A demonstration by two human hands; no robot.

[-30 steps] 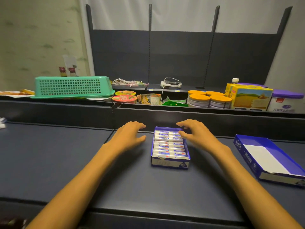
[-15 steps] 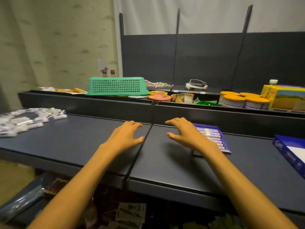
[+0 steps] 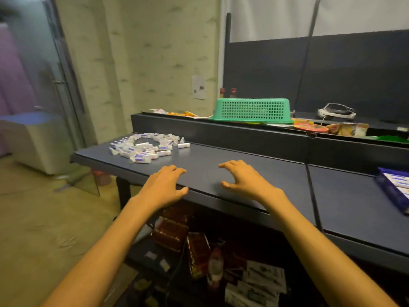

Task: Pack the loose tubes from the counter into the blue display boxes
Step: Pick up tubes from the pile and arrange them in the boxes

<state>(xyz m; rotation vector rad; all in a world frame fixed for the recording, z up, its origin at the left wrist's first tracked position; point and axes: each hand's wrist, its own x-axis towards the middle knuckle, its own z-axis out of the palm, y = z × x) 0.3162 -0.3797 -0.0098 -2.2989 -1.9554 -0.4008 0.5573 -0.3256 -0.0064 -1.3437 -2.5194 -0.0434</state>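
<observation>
A pile of several loose white tubes [image 3: 146, 146] with blue and red print lies on the far left end of the dark counter [image 3: 232, 173]. A blue display box [image 3: 396, 188] filled with rows of tubes sits at the right edge, partly cut off. My left hand [image 3: 164, 186] hovers over the counter's front edge, fingers loosely spread, holding nothing. My right hand [image 3: 243, 180] hangs above the counter top to the right of it, fingers relaxed and empty. Both hands are well short of the pile.
A raised dark ledge behind the counter carries an upturned green basket [image 3: 252, 110], snack packets [image 3: 309, 127] and a white headset [image 3: 336, 111]. Red packages and papers sit on a shelf [image 3: 199, 251] under the counter. A grey box [image 3: 37, 140] stands on the floor at left.
The view has swung left: the filled box slid to the right edge and the tube pile came into view. Both hands left the box and moved left over the counter.
</observation>
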